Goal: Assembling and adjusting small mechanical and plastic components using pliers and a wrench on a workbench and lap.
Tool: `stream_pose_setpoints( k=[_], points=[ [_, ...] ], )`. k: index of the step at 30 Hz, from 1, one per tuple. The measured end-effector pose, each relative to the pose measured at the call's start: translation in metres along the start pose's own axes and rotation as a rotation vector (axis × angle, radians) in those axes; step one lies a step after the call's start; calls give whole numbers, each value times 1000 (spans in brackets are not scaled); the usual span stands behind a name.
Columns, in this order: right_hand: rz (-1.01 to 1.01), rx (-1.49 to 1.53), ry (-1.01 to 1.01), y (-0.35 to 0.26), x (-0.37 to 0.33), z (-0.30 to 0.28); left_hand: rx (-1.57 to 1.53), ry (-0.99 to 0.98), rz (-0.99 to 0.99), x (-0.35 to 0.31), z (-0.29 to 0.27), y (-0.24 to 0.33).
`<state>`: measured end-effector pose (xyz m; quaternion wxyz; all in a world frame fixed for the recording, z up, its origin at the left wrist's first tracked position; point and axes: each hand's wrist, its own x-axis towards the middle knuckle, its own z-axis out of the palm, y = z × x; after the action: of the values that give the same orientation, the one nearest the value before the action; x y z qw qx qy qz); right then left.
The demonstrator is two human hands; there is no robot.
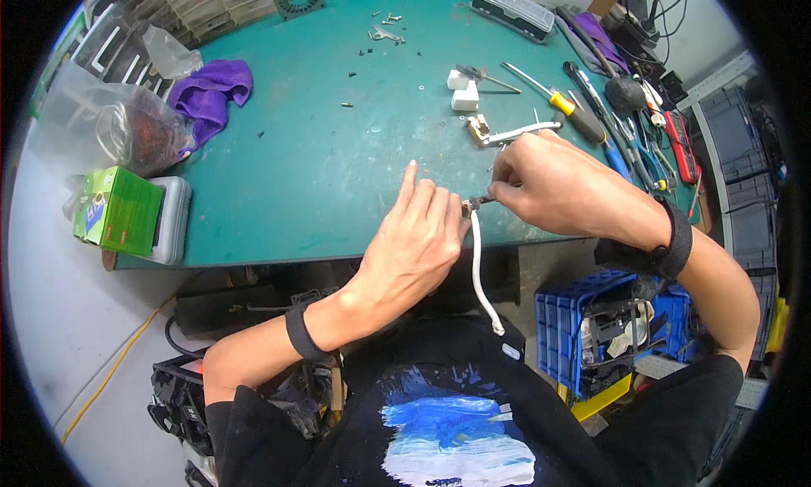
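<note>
At the table's front edge my left hand [414, 233] is closed, its index finger stretched forward. Its thumb side holds a small metal-and-dark part [467, 207], mostly covered by the fingers. From there a white cable [477, 267] hangs down over the edge towards my lap. My right hand [545, 179] pinches a thin dark piece [484, 200] that reaches the small part; its kind is hard to make out. Just beyond the right hand lies a similar brass-coloured part [476, 130] with a white cable [511, 136] attached.
Two white blocks [464, 97], a yellow-and-grey screwdriver [579, 115] and several hand tools lie on the green table [312, 149] at the right. Leftward are a purple cloth [211, 94] and a green box [118, 206]. Small screws [390, 18] are scattered far back. Blue crates [557, 335] stand below.
</note>
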<state>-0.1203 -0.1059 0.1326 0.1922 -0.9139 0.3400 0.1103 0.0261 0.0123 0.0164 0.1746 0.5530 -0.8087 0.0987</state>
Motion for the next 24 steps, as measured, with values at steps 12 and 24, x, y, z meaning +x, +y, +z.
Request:
stream_pose_setpoints(
  k=[12, 24],
  points=[
    [82, -15, -66, -4, -4, 10, 81, 42, 23, -8, 11, 8],
    [-93, 34, -211, -7, -1, 11, 317, -78, 151, -10, 2, 7]
  ],
)
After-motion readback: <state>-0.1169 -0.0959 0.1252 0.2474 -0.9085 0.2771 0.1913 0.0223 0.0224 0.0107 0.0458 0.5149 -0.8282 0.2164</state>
